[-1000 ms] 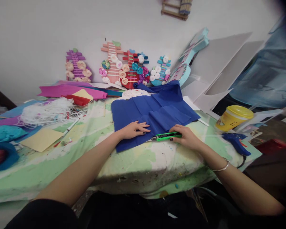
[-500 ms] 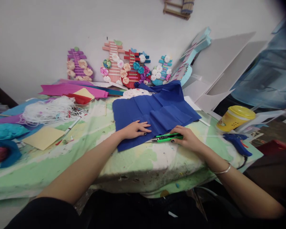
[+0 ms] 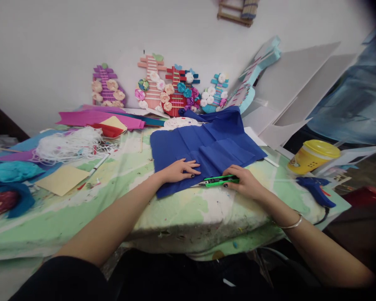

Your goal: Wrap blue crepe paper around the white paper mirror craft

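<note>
A dark blue creased sheet (image 3: 188, 146), paper or thin cloth, lies spread on the table in front of me. My left hand (image 3: 181, 170) rests flat on its near part with the fingers stretched out. In my right hand (image 3: 242, 180) is a green utility knife (image 3: 221, 180), gripped between thumb and fingers. The knife lies low along the sheet's near edge, its tip pointing left towards my left hand. Whether the blade touches the sheet I cannot tell.
White string (image 3: 70, 144), a yellow paper square (image 3: 62, 180) and a marker (image 3: 99, 164) lie to the left. Guitar-shaped crafts with paper flowers (image 3: 175, 94) lean on the wall. A yellow tub (image 3: 313, 158) and a blue glue gun (image 3: 316, 190) stand at the right.
The whole view has shifted slightly, so things sit a little further right. My right hand with the knife has moved slightly left along the sheet's edge; my left hand stays on the sheet.
</note>
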The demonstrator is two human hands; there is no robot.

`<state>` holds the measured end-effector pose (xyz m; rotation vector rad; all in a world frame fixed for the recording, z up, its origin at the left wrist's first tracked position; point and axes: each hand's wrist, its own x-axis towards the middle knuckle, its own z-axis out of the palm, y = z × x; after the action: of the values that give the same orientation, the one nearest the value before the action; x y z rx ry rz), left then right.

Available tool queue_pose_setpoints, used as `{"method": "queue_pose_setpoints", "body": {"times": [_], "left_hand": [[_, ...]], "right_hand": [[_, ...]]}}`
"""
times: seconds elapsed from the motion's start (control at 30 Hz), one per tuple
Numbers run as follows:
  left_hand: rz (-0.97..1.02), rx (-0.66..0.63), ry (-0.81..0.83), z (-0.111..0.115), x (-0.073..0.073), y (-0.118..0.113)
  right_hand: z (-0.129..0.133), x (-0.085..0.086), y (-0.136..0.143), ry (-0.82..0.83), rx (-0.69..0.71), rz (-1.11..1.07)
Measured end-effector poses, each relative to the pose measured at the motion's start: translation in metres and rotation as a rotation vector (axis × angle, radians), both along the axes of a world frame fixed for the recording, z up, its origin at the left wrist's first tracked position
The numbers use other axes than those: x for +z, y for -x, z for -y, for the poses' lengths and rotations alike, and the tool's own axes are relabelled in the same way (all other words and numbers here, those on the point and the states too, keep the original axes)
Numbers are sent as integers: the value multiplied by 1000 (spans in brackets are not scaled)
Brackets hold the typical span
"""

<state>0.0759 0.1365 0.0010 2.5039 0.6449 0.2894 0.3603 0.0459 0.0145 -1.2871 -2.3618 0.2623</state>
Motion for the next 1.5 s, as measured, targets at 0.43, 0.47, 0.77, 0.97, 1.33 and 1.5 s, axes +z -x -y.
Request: {"method": "queue_pose_setpoints", "body": {"times": [0.43,0.47,0.77,0.97,1.33,1.5], "left_hand": [[370,173,85,-3,14,27],[363,204,73,-2,14,34],[257,221,4,21,-1,59],[242,281,-128,21,-1,48],[238,240,4,19,6,45],[63,429,-216,19,8,48]], "right_hand": [[1,-6,-13,17,-19,-48],[0,-7,-12,11,-22,-49],[0,-7,0,-16,-16,-51],[3,-7,4,-13,-21,-59],[6,-9,9,-16,-3,-55],[8,-9,7,-9,3,-86]]}}
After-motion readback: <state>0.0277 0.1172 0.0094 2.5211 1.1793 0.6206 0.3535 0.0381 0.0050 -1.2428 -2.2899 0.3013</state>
